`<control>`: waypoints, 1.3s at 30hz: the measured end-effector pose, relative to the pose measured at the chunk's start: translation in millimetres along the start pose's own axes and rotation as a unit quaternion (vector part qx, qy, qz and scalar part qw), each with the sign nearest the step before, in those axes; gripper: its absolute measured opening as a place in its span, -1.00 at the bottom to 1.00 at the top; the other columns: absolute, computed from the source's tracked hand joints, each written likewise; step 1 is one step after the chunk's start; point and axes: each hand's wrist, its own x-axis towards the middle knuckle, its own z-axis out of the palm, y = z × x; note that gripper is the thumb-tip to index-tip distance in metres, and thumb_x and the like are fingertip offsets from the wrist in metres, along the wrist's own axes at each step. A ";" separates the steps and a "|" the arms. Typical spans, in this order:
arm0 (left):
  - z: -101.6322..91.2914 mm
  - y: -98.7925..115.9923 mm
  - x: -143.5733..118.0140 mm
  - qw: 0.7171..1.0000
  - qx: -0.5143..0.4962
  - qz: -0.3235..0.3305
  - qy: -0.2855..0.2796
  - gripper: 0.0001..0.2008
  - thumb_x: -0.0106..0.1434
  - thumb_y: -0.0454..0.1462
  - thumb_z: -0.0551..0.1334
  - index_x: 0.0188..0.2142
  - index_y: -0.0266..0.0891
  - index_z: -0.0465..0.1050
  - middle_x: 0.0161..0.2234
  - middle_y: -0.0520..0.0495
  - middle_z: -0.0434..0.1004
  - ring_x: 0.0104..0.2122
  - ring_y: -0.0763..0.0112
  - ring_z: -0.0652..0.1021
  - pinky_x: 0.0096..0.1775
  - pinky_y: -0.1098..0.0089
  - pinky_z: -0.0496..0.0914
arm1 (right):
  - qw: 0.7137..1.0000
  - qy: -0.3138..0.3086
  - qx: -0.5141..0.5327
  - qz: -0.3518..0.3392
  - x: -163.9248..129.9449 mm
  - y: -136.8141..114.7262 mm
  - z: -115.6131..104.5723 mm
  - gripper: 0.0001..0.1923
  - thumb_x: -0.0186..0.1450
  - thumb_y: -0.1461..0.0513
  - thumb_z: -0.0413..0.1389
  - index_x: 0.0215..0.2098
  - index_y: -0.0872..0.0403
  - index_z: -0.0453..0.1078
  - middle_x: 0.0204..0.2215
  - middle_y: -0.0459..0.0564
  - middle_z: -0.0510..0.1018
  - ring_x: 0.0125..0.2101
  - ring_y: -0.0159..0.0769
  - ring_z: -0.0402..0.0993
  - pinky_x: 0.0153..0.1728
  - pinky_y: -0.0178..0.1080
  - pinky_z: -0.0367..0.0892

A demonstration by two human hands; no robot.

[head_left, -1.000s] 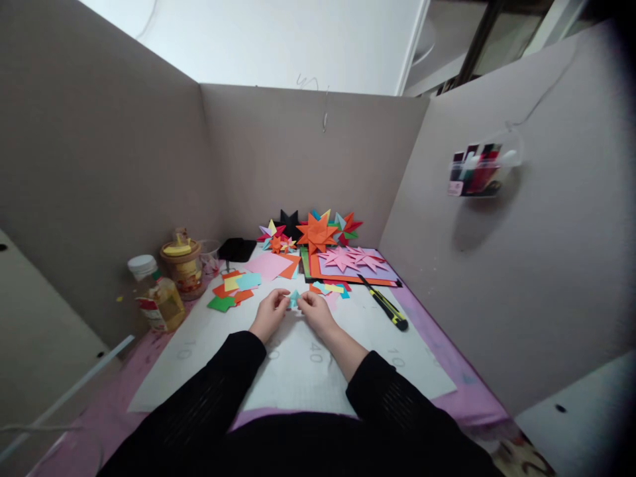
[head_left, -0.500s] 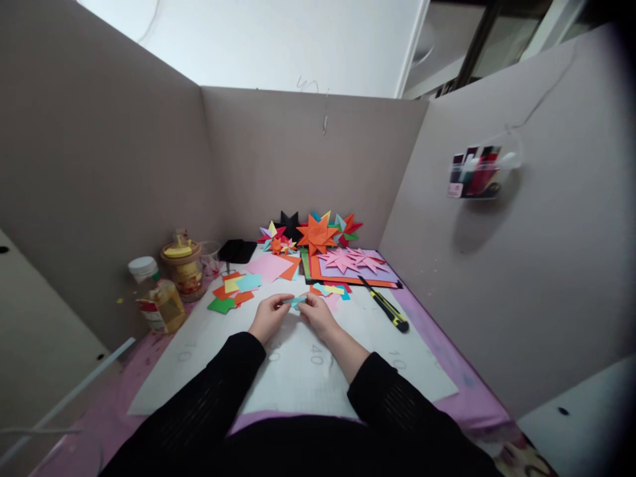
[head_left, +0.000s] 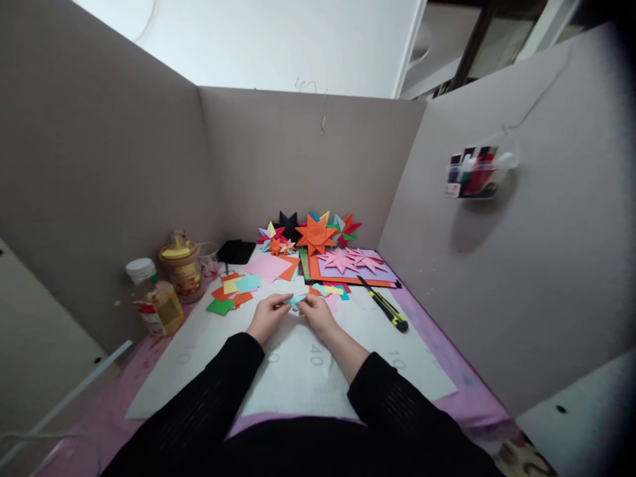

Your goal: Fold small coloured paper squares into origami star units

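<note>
Head view, landmark is the large orange star (head_left: 316, 234) at the back panel. Light blue paper (head_left: 295, 301) sits nearer the camera than the star and slightly left of it, pinched between 2 hands. Fingertips cover much of it, so full outline and fold lines can't be made out; can't tell whether its underside touches the white sheet (head_left: 298, 391). Left hand (head_left: 268, 318), nearer than the star and off to its left, is closed, thumb and fingertips gripping the paper's left end. Right hand (head_left: 318, 317), directly nearer than the star, grips the right end likewise. Some fingers on both hands hidden. Black sleeves run off the bottom edge. Black star (head_left: 288, 224), left of the orange star, is partly covered. Wall holder (head_left: 474, 173), up and right of the star, is blurry, contents unclear. Dark flat item (head_left: 237, 252), left of the star, can't be identified. Visible part of the paper: small, pale blue, wider than tall. Yellow-and-black cutter (head_left: 385, 308) lies nearer than the star, to its right. 2 pink stars (head_left: 340, 260) lie just in front and right of it. Green paper (head_left: 220, 307) and bottle (head_left: 158, 306) are left of the star, nearer the camera; bottle farther left.
</note>
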 end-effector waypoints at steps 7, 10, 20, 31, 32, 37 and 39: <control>1.1 -2.3 -0.4 0.999 0.038 0.007 0.018 -0.74 0.09 -0.23 0.21 -0.24 -0.28 0.53 -0.26 -0.14 0.56 -0.27 0.31 0.52 -0.21 0.36 0.38 | 1.000 0.012 0.003 0.008 -0.1 0.6 1.1 -0.78 0.13 0.12 0.10 -0.49 0.12 0.38 -0.59 -0.09 0.44 -0.55 -0.39 0.33 -0.50 -0.34 0.21; 0.9 -2.9 -0.3 0.996 0.074 -0.011 0.040 -0.76 0.09 -0.18 0.21 -0.34 -0.29 0.54 -0.42 -0.08 0.57 -0.40 0.34 0.50 -0.29 0.38 0.38 | 0.999 0.019 -0.025 -0.005 -0.9 1.0 1.4 -0.76 0.14 0.10 0.10 -0.51 0.12 0.37 -0.60 -0.11 0.42 -0.57 -0.40 0.30 -0.52 -0.35 0.19; -5.0 4.6 1.4 0.991 0.040 -0.075 0.107 -0.68 0.04 -0.06 0.22 -0.44 -0.31 0.47 -0.63 0.03 0.43 -0.60 0.45 0.41 -0.57 0.49 0.26 | 0.996 0.064 0.056 0.029 2.1 -3.6 0.8 -0.74 0.10 0.06 0.11 -0.44 0.10 0.32 -0.54 -0.11 0.42 -0.61 -0.46 0.30 -0.63 -0.41 0.12; -3.2 1.4 1.1 0.993 0.035 -0.070 0.088 -0.68 0.06 -0.06 0.21 -0.43 -0.31 0.47 -0.62 0.03 0.42 -0.60 0.46 0.42 -0.56 0.50 0.27 | 0.988 0.059 0.130 0.058 -2.2 -0.8 6.1 -0.75 -0.05 0.19 0.24 -0.42 0.09 0.33 -0.51 -0.15 0.43 -0.53 -0.40 0.44 -0.52 -0.37 0.26; -3.1 1.5 1.0 0.993 0.031 -0.073 0.088 -0.68 0.05 -0.06 0.22 -0.43 -0.32 0.47 -0.62 0.02 0.43 -0.59 0.45 0.43 -0.57 0.50 0.28 | 0.987 0.059 0.134 0.060 -2.3 -1.3 6.4 -0.74 -0.06 0.19 0.25 -0.42 0.09 0.34 -0.52 -0.15 0.43 -0.53 -0.39 0.45 -0.50 -0.36 0.28; -2.7 1.2 1.2 0.993 0.020 -0.078 0.088 -0.67 0.04 -0.07 0.22 -0.36 -0.32 0.48 -0.57 -0.01 0.47 -0.52 0.40 0.49 -0.56 0.50 0.31 | 0.983 0.059 0.157 0.080 -2.3 -6.1 7.6 -0.74 -0.11 0.20 0.28 -0.46 0.10 0.37 -0.60 -0.14 0.45 -0.53 -0.35 0.44 -0.48 -0.31 0.30; -2.6 -0.1 1.8 0.993 0.015 -0.072 0.089 -0.68 0.05 -0.09 0.23 -0.33 -0.31 0.49 -0.52 -0.03 0.51 -0.50 0.39 0.50 -0.55 0.49 0.31 | 0.980 0.054 0.168 0.086 -2.1 -6.7 7.4 -0.75 -0.10 0.19 0.27 -0.47 0.11 0.39 -0.61 -0.12 0.47 -0.54 -0.36 0.43 -0.46 -0.31 0.29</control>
